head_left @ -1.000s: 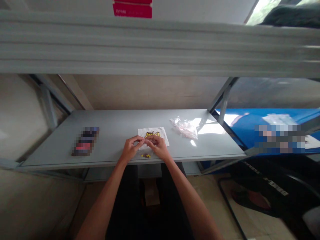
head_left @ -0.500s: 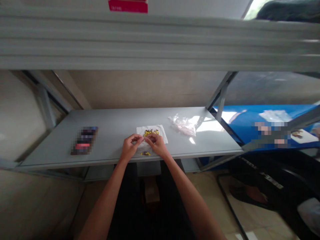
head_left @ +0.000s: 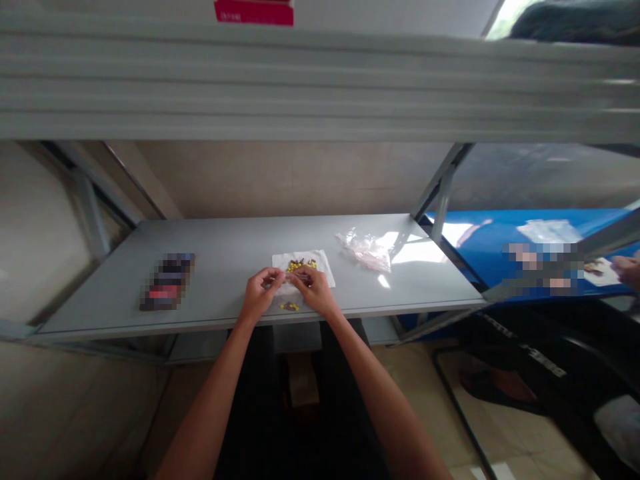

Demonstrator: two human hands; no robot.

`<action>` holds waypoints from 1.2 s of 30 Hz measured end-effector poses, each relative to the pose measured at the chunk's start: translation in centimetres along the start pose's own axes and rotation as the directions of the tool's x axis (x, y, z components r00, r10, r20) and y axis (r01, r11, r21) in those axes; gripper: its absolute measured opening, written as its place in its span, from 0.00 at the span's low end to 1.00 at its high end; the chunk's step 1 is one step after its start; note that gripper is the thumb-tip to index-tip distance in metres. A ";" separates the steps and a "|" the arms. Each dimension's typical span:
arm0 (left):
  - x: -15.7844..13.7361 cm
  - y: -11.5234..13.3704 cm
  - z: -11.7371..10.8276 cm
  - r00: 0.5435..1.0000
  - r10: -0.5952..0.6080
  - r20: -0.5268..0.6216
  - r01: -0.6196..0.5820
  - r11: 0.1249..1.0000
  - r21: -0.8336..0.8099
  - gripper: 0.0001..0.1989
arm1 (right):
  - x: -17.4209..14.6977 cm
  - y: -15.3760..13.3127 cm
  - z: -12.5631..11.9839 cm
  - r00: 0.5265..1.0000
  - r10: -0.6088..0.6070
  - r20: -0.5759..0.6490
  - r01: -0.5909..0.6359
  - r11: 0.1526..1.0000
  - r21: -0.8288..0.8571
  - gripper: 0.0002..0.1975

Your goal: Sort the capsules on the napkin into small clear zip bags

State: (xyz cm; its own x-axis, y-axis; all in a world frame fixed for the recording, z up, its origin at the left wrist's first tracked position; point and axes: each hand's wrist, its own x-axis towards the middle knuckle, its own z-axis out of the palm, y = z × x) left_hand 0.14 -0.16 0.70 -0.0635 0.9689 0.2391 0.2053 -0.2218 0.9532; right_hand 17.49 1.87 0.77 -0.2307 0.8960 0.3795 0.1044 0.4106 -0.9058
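Note:
My left hand (head_left: 263,291) and my right hand (head_left: 311,285) meet at the front of the grey shelf, thumbs and fingertips pinched close together. Between them is the top of a small clear plastic bag (head_left: 283,300), its lower part hanging toward the shelf's front edge. Small yellow and dark pieces (head_left: 290,307) lie at the bag's bottom. Just behind my fingers, a white cloth or paper sheet (head_left: 325,268) carries a heap of similar yellow and dark pieces (head_left: 300,265), partly covered by my right hand. The fingertips hide the bag's mouth.
A crumpled heap of clear plastic bags (head_left: 367,251) rests right of the sheet. At left lies a blurred-out flat dark object (head_left: 169,281). The upper shelf beam (head_left: 300,87) crosses above. Beyond the right post, a co-worker's hand (head_left: 627,270) is over a blue table (head_left: 480,227).
My hands keep the same pinch on the bag with barely any movement. At far right, the co-worker's hand has come further into view beside a white sheet.

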 end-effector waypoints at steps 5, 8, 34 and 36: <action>0.0 -0.3 0.0 1.000 0.002 0.022 -0.002 1.000 0.008 0.18 | -0.1 -0.3 -0.2 0.999 -0.035 0.008 0.035 0.998 -0.054 0.16; 0.0 -0.5 -0.1 1.000 0.000 0.017 0.000 1.000 0.010 0.19 | -0.1 -0.1 0.0 1.000 -0.013 0.010 0.013 0.998 -0.062 0.16; 0.0 -0.1 0.0 1.000 -0.019 0.005 0.019 1.000 -0.016 0.20 | -0.3 -0.1 -0.2 1.000 -0.029 -0.003 0.028 0.995 -0.093 0.17; 0.1 -0.2 0.0 0.999 -0.021 0.034 0.021 1.000 -0.001 0.20 | -0.3 -0.2 -0.2 0.999 -0.044 0.019 0.046 0.993 -0.105 0.16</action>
State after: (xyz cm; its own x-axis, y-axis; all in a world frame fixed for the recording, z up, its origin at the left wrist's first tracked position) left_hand 0.13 -0.05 0.55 -0.0342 0.9766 0.2123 0.2025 -0.2013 0.9584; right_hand 17.73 1.55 0.86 -0.2536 0.8735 0.4155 0.1943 0.4668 -0.8628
